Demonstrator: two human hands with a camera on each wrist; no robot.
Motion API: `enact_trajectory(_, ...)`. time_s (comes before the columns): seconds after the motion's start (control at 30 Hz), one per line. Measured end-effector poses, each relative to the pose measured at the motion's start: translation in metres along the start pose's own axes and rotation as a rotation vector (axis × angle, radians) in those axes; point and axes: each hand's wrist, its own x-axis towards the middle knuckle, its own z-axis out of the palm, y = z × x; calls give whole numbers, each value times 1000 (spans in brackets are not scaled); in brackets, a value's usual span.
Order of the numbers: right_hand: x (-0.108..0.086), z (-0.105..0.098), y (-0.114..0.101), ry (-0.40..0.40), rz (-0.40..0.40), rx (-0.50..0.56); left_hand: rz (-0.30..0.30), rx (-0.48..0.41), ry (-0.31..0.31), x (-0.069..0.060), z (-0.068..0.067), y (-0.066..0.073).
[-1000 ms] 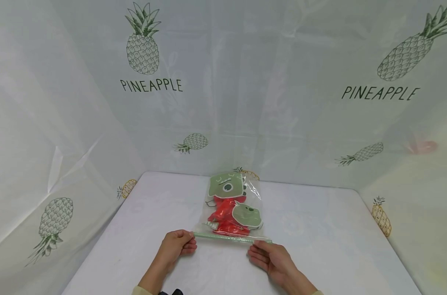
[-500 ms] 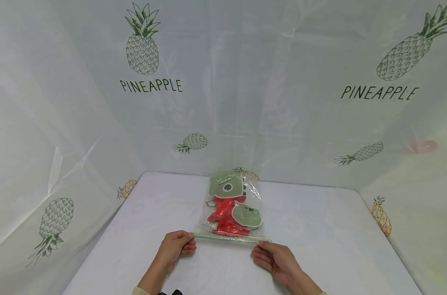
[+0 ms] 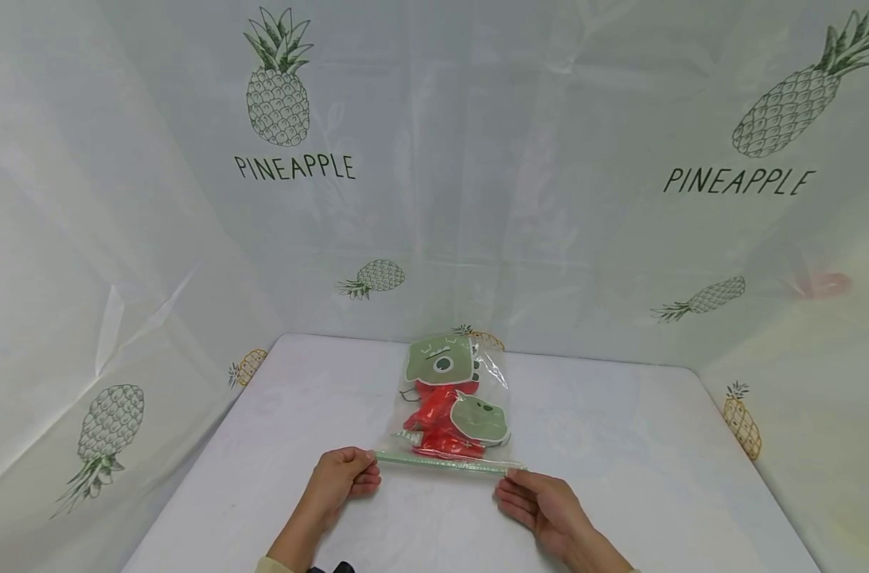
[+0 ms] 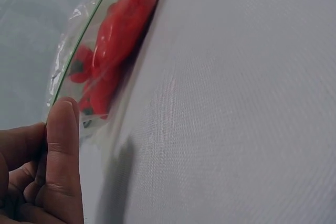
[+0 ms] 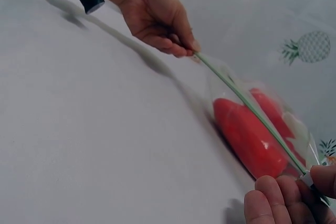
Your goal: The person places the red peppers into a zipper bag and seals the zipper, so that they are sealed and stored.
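A clear zip bag (image 3: 481, 419) printed with green dinosaurs lies on the white table, its green closure strip (image 3: 442, 462) facing me. Red peppers (image 4: 123, 27) fill part of it; some show only through the print. My left hand (image 3: 339, 481) pinches the strip's left end between thumb and forefinger, other fingers curled. At the right end, my right hand (image 3: 545, 507) pinches a small white slider (image 5: 307, 178) on the strip with thumb and forefinger. The strip is stretched straight between both hands, slightly off the table in the wrist views.
White pineapple-print sheeting (image 3: 477, 199) hangs behind and at both sides of the white table (image 3: 621, 446). A blurred red shape (image 3: 821, 285) shows at the right sheet. Something dark (image 3: 341, 567) pokes in at the bottom edge.
My right hand has slid a little to the right along the strip, toward its right end. The left hand and the bag have stayed almost in place.
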Motion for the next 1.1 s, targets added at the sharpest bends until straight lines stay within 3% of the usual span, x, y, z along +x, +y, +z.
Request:
enact_trajectory(0.57, 0, -11, 0, 27, -7, -7, 3, 12, 14, 0, -2, 1)
enact_trajectory(1.1, -11, -13, 3, 22, 23, -91, -46, 61, -51, -8, -4, -12)
